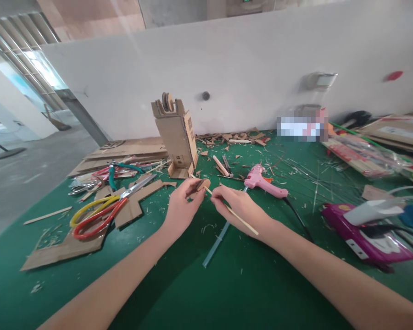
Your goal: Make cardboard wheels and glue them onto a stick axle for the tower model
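My left hand (183, 206) is closed around a small round cardboard disc (203, 184), pinching it at the fingertips. A thin wooden stick (242, 221) runs up to the disc and its tip shows on the far side, near the cardboard tower. My right hand (239, 206) pinches this stick close to the disc, and its lower end sticks out under the palm. Just beyond both hands stands an upright cardboard tower (174, 142) with small discs (168, 101) mounted at its top. Below my right hand lies a translucent glue stick (213, 250).
A pink glue gun (265, 181) lies to the right, its black cable trailing past a purple power strip (368, 243). Scissors (113, 206), pliers (113, 176) and cardboard pieces (65, 250) lie on the left. Cardboard scraps (241, 137) are scattered along the white wall (241, 73).
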Demonstrator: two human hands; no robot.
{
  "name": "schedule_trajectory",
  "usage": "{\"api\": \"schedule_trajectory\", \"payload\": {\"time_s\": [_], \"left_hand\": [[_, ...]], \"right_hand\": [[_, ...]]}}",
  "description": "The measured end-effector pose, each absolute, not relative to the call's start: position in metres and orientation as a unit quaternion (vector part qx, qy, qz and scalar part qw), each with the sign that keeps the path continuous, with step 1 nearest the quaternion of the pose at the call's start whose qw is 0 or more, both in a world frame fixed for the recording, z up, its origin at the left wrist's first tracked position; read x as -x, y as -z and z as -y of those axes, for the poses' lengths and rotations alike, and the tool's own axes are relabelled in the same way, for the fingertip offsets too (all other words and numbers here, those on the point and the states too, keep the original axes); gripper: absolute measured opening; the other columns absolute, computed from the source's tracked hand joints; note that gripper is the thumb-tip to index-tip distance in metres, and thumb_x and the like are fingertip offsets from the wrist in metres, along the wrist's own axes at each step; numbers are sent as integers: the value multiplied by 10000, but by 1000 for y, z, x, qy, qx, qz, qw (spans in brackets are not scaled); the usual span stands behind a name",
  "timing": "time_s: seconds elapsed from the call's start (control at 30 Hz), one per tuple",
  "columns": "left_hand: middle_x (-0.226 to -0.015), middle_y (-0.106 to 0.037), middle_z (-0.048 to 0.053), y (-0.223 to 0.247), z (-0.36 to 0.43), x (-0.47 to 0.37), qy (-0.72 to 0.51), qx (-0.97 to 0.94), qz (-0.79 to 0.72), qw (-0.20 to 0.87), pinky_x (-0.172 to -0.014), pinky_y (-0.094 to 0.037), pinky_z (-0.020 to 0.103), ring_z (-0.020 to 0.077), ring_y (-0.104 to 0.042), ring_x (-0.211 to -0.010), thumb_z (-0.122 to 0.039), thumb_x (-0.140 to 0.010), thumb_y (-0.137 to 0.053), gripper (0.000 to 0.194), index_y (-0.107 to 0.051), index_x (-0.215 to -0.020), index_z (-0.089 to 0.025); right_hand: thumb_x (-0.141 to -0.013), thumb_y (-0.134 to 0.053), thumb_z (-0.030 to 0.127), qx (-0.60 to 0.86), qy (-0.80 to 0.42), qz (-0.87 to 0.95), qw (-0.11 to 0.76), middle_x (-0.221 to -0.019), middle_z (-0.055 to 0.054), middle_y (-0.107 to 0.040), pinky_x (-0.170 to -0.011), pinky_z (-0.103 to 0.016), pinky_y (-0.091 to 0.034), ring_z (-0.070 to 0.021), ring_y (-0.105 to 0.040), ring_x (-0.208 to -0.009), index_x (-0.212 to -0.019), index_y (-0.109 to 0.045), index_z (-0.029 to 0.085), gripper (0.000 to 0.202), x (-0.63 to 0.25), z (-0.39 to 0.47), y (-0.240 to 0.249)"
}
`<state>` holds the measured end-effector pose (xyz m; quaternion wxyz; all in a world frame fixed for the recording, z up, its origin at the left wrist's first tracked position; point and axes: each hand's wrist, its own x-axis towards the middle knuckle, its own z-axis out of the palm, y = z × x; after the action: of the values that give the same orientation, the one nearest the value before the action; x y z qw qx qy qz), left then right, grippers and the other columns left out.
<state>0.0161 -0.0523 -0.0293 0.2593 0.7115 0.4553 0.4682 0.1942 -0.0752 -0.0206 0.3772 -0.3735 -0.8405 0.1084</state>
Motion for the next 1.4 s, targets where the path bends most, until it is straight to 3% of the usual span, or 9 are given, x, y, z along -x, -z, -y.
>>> {"api": "schedule_trajectory", "payload": {"time_s": [0.37, 0.5, 0.6, 0.7, 0.8, 0.93, 1.03, 1.2, 1.4], "left_hand": [[-1143, -703, 64, 33, 38, -5, -416, -748, -488, 172, -854, -532, 316, 211, -680, -1007, -299, -884, -524, 335, -601, -1197, -208], [-1062, -720, 68, 30, 44, -9, -421, -751, -484, 159, -818, -536, 332, 222, -687, -964, -274, -867, -536, 298, -613, -1147, -205], [-1025, -713, 91, 27, 47, -11, -442, -720, -469, 259, -829, -539, 353, 225, -682, -955, -284, -844, -576, 335, -574, -1163, -180], [-1136, -671, 126, 23, 46, -7, -448, -680, -395, 425, -872, -533, 381, 232, -651, -1046, -337, -832, -626, 635, -356, -1390, -198], [-1318, -561, 151, 20, 42, 2, -438, -688, -316, 485, -981, -474, 415, 250, -524, -1250, -357, -798, -685, 879, -145, -1488, -280], [-1498, -317, 147, 20, 35, 11, -450, -728, -307, 417, -1023, -442, 447, 283, -433, -1329, -438, -759, -713, 952, -104, -1489, -371], [-1527, -228, 139, 15, 37, 15, -451, -781, -327, 283, -1054, -407, 465, 303, -370, -1363, -465, -728, -735, 961, -153, -1486, -359], [-1381, -481, 122, 3, 54, 5, -370, -874, -311, 46, -1089, -351, 455, 294, -439, -1299, -440, -718, -751, 741, -430, -1362, -261], [-990, -693, 66, 12, 59, -6, -350, -880, -322, -4, -989, -422, 409, 227, -612, -1037, -235, -823, -601, 236, -597, -1056, -205]], "right_hand": [[-890, -343, 45, 351, 87, 896, 257, -750, -80, -603, -553, -293, -396, -198, -561, -668, -956, -523, 138, 213, -185, 80, 23], [-948, -323, 129, 413, -106, 828, 365, -817, -65, -633, -606, -284, -461, -168, -610, -698, -1008, -509, 166, 199, -178, 85, 22], [-967, -332, 194, 427, -311, 726, 441, -810, -27, -636, -644, -270, -503, -126, -630, -672, -968, -524, 191, 193, -177, 85, 20], [-908, -471, 220, 398, -485, 610, 485, -744, -4, -641, -616, -263, -514, -119, -623, -632, -929, -543, 188, 81, -184, 80, 13], [-817, -614, 243, 349, -619, 495, 500, -677, 11, -646, -562, -231, -487, -95, -589, -567, -850, -560, 176, 92, -194, 75, 5], [-749, -715, 290, 324, -679, 419, 508, -665, 5, -662, -527, -208, -470, -81, -578, -542, -792, -612, 165, 168, -201, 71, 4], [-722, -751, 296, 340, -670, 413, 515, -679, -2, -672, -544, -216, -490, -86, -593, -556, -795, -650, 162, 183, -201, 71, 6], [-740, -752, 352, 340, -659, 444, 503, -707, -15, -681, -610, -242, -523, -102, -624, -614, -809, -669, 157, 223, -195, 74, 8], [-778, -713, 414, 356, -612, 485, 514, -717, -22, -679, -617, -251, -521, -112, -630, -646, -817, -662, 147, 276, -191, 75, 12]]}}
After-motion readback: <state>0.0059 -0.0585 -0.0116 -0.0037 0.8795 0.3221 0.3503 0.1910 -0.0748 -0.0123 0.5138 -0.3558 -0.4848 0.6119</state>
